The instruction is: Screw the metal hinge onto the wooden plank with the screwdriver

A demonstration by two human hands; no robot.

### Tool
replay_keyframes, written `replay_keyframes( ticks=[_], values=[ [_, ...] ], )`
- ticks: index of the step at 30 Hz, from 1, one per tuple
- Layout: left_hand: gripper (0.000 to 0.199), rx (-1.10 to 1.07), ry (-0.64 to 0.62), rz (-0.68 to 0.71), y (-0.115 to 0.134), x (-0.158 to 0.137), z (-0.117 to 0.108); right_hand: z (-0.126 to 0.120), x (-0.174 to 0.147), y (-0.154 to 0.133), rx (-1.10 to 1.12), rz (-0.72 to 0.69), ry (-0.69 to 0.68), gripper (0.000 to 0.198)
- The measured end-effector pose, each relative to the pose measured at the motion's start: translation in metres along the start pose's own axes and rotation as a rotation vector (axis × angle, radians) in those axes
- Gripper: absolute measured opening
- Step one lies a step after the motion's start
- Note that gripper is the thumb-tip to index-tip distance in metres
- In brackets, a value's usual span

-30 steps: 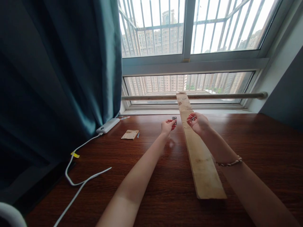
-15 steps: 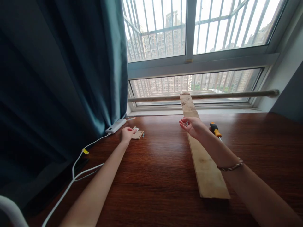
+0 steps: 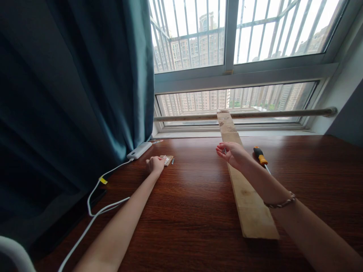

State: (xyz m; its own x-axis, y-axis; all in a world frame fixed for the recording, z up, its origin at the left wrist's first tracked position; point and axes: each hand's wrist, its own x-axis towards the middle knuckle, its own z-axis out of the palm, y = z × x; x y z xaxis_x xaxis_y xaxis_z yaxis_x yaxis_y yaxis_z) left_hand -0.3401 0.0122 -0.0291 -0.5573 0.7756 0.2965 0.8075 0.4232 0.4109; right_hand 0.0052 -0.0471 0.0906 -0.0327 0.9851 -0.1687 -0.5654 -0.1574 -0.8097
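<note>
The left hand (image 3: 155, 165) touches a metal plate (image 3: 166, 161) on a small wooden piece (image 3: 171, 158); whether it pinches, one cannot tell. The right hand's (image 3: 231, 153) fingers curl around screws (image 3: 224, 151) above the plank (image 3: 249, 204). The yellow cable tag (image 3: 103, 181) is too small to read.

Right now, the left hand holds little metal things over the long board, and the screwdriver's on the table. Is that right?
Wrong hand: the head view shows the right hand holding little metal things over the long board, with the screwdriver on the table.
</note>
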Motion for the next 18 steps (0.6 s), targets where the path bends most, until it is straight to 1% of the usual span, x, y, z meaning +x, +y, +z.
replay_keyframes(
  ticks=[2, 4, 7, 9, 12, 18],
  values=[
    [0.03, 0.05, 0.006, 0.057, 0.001, -0.006, -0.003, 0.001, -0.001, 0.003, -0.014, 0.011, -0.012, 0.022],
    [0.029, 0.129, 0.038, 0.154, 0.002, -0.012, -0.006, 0.001, -0.002, 0.005, -0.024, 0.018, -0.025, 0.021],
    [0.032, 0.261, 0.106, 0.311, 0.006, -0.021, -0.012, 0.001, -0.003, 0.006, -0.034, 0.024, -0.041, 0.021],
    [0.035, 0.314, 0.124, 0.369, 0.009, -0.026, -0.015, 0.001, -0.004, 0.006, -0.039, 0.025, -0.048, 0.021],
    [0.035, 0.342, 0.102, 0.394, 0.012, -0.029, -0.017, 0.001, -0.005, 0.006, -0.043, 0.025, -0.054, 0.021],
    [0.036, 0.334, 0.069, 0.38, 0.012, -0.028, -0.016, 0.0, -0.005, 0.005, -0.042, 0.014, -0.07, 0.021]
  ],
)
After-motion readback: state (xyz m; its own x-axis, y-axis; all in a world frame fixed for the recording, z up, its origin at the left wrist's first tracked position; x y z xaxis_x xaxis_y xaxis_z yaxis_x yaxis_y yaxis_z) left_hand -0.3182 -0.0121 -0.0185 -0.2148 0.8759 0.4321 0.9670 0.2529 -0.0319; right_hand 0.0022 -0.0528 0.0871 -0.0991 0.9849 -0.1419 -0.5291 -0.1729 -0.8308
